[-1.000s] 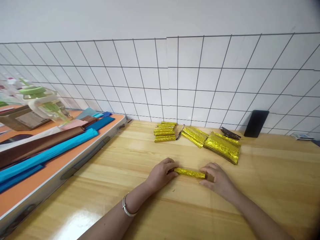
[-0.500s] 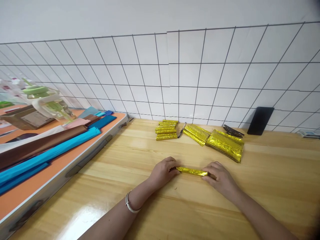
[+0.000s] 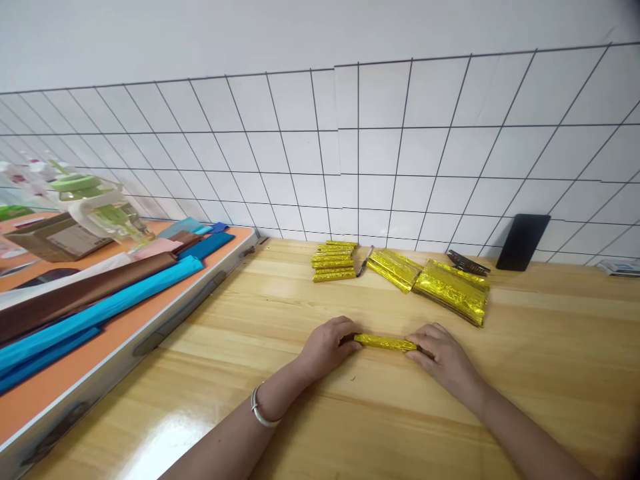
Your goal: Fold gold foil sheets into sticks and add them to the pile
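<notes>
A narrow strip of folded gold foil paper point(image 3: 385, 342) stretches between my two hands, just over the wooden table. My left hand point(image 3: 327, 343), with a silver bangle at the wrist, is closed on the strip's left end. The right end is pinched by my right hand point(image 3: 440, 353). Beyond them, several folded gold strips point(image 3: 333, 261) lie stacked in rows. To their right are two flat piles of gold foil sheets, a smaller pile point(image 3: 395, 269) and a larger pile point(image 3: 453, 291), overlapping at a corner.
A dark pen point(image 3: 365, 261) lies between strips and sheets. Behind the sheets is a black hair clip point(image 3: 467, 263), and a black phone point(image 3: 523, 241) leans on the tiled wall. At left, an orange-topped surface point(image 3: 165, 313) holds coloured paper rolls point(image 3: 110, 300), a cardboard box point(image 3: 60, 238) and a green-lidded bottle point(image 3: 105, 207).
The gold strip has turned slightly between my fingers, showing a broader face. Both hands keep nearly the same place and grip. The view has shifted a little.
</notes>
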`<action>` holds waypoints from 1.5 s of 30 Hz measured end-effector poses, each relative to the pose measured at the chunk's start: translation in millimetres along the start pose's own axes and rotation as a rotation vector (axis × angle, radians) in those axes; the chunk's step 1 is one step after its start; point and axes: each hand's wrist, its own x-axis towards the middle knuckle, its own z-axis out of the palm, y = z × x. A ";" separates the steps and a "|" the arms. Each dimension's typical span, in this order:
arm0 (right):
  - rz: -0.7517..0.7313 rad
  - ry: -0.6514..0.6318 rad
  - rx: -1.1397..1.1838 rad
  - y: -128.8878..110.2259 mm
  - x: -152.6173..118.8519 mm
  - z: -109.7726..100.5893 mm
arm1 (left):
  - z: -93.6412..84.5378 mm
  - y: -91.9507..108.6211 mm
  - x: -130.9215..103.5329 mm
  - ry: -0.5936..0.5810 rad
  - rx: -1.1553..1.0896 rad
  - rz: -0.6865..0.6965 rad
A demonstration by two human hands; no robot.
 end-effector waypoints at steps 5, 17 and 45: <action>-0.022 -0.007 -0.009 3.1 -0.1 1.5 | 1.0 -1.9 0.2 0.000 0.016 0.000; 0.036 0.051 0.002 2.1 -5.5 1.7 | -4.2 -3.5 -4.0 0.040 -0.104 -0.077; 0.398 -0.009 0.689 -42.8 -0.9 1.5 | 14.8 44.6 -6.8 0.167 -1.020 -0.313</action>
